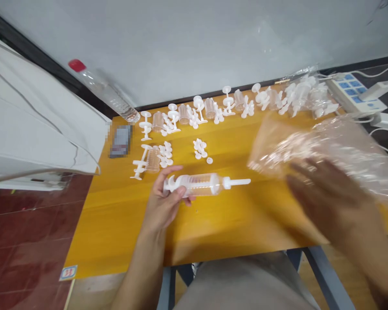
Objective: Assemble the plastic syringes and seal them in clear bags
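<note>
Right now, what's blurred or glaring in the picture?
Head view: the right hand is smeared by motion blur; the large plastic bag carries bright glints; the syringe in the left hand looks sharper; soft shadows fall on the table.

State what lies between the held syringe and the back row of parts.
In the head view: a cluster of white pieces, a loose disc and, leftward, a clear barrel between white parts.

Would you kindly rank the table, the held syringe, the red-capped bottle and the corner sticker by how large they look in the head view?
1. Table
2. Syringe and red-capped bottle: too alike to rank, and the syringe seems nearer the camera
3. Corner sticker
</note>
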Available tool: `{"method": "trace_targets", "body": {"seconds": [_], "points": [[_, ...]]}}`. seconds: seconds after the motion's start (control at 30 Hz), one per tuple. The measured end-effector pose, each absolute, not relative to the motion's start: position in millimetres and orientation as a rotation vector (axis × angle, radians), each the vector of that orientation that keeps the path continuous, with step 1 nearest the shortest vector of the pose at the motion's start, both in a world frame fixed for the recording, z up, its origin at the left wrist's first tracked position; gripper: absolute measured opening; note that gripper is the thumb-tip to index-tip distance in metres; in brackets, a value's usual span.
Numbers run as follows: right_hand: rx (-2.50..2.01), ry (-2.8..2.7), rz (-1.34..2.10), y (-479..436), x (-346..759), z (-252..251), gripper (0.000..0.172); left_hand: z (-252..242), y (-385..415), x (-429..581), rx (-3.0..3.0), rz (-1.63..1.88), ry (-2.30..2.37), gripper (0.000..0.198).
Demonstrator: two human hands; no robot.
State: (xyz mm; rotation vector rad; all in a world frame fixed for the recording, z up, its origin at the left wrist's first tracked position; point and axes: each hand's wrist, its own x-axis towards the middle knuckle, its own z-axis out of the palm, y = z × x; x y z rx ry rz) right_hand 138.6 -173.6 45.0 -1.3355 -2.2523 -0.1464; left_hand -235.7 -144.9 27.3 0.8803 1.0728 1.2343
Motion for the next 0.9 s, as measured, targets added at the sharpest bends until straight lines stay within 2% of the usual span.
{"method": "trace_targets", "body": {"seconds": [0.1,0.17,0.27,0.47,0.53,0.6,0.67,0.8,0.9], "points": [[-1.013,-2.581,-0.007,-189.9,88.3,22.9,0.028,32.7,-155.5,-247.2,0.886,1.314,1.148,0.059],[-0.976,-2.636,0.080,-193.2,73.3,8.0,0.023,31.7,-165.0,-246.9,0.904,1.304,1.237,0.057],[-1.006,-2.566,0.161,-189.5,61.5,-0.9,0.013,26.8,-177.6,-237.5,0.948,1.163,1.344,0.057],[-1.249,-2.312,0.111,-173.4,25.0,-11.3,0.016,18.9,-184.5,-241.8,0.954,0.973,1.553,0.067],[-1.282,-2.304,0.087,-170.1,17.4,-19.1,0.021,17.6,-184.9,-255.1,0.951,0.947,1.629,0.070],[-1.309,-2.315,0.053,-168.5,14.5,-25.8,0.036,16.9,-185.9,-268.1,0.935,0.935,1.687,0.072],[-1.359,-2.334,0.025,-167.6,14.2,-30.0,0.042,16.6,-187.0,-276.2,0.918,0.942,1.710,0.074],[-1.355,-2.313,-0.009,-165.1,14.1,-33.5,0.024,18.5,-185.7,-274.8,0.924,0.955,1.705,0.075],[-1.231,-2.264,0.011,-163.4,13.3,-36.5,0.020,22.6,-181.6,-269.0,0.975,0.950,1.720,0.072]]}}
